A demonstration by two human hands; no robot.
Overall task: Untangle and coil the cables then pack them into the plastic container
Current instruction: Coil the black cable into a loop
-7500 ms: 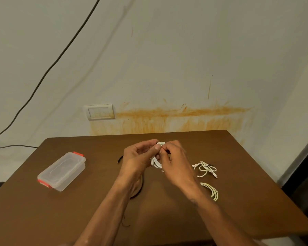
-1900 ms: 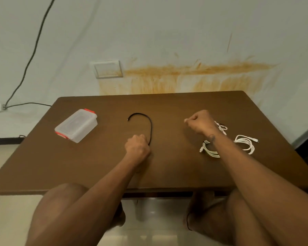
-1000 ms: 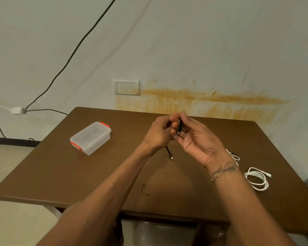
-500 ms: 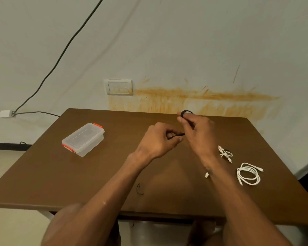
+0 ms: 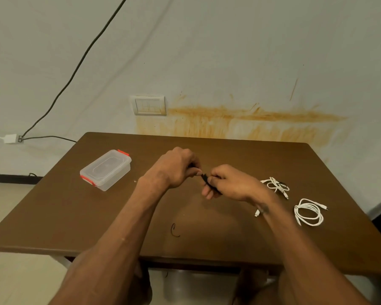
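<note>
Above the middle of the brown table [image 5: 75,212], my left hand [image 5: 174,168] and my right hand [image 5: 229,182] both pinch a thin black cable [image 5: 206,178]; most of it is hidden inside the fingers. A clear plastic container [image 5: 106,169] with red clips stands shut at the left. A coiled white cable [image 5: 308,212] lies at the right. Behind it lies a loosely bundled white cable [image 5: 275,186]. The plug of a third white cable [image 5: 257,212] shows beside my right wrist.
A short black curl [image 5: 174,230] lies on the table near the front edge. The table stands against a stained wall with a switch plate [image 5: 149,105]. A dark wire [image 5: 75,69] runs along the wall at left. My knees show below the table's front edge.
Both hands have dropped lower over the table. The small black loop held up by my right hand is now folded into the fingers, and the hands sit closer together.
</note>
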